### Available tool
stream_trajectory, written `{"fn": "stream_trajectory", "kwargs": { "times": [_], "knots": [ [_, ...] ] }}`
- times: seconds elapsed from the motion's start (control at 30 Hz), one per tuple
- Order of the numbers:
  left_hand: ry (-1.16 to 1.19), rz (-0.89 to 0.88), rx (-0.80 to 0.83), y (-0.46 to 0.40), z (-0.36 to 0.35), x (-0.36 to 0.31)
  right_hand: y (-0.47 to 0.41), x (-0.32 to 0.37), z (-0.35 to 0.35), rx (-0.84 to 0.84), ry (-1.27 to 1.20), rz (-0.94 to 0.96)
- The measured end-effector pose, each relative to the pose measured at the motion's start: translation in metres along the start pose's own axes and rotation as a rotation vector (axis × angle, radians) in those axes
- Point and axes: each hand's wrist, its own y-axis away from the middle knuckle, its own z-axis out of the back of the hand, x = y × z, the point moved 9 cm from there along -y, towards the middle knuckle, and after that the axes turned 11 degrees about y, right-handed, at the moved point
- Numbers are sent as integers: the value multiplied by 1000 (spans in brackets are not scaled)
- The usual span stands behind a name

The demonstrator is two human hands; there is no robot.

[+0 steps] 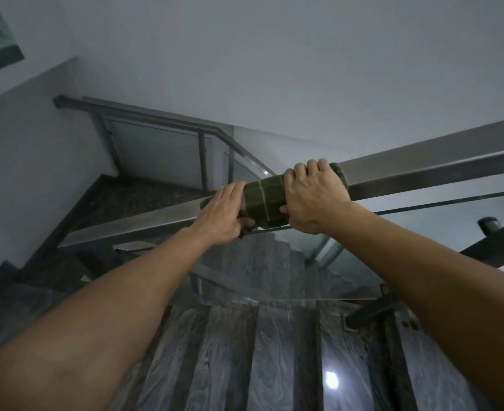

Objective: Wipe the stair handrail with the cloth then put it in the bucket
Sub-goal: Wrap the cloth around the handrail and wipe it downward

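A dark green cloth [264, 201] with pale stripes is wrapped over the flat metal stair handrail [422, 170], which slants from lower left to upper right. My right hand [313, 197] grips the cloth and rail from above, fingers curled over the top and thumb underneath. My left hand [221, 215] lies on the cloth's left end, fingers flat on top and thumb below the rail. No bucket is in view.
A glass panel [274, 271] hangs under the rail. Grey marble steps [274, 351] run down below it. A second railing [156, 120] follows the landing at the back left beside white walls. A dark bracket [375, 312] sticks out at the lower right.
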Motion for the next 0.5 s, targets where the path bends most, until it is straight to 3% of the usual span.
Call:
{"fn": "stream_trajectory", "kwargs": {
  "times": [0.5],
  "knots": [
    [-107, 190, 136, 36, 26, 168, -85, 159, 6, 72, -63, 26]
  ]
}}
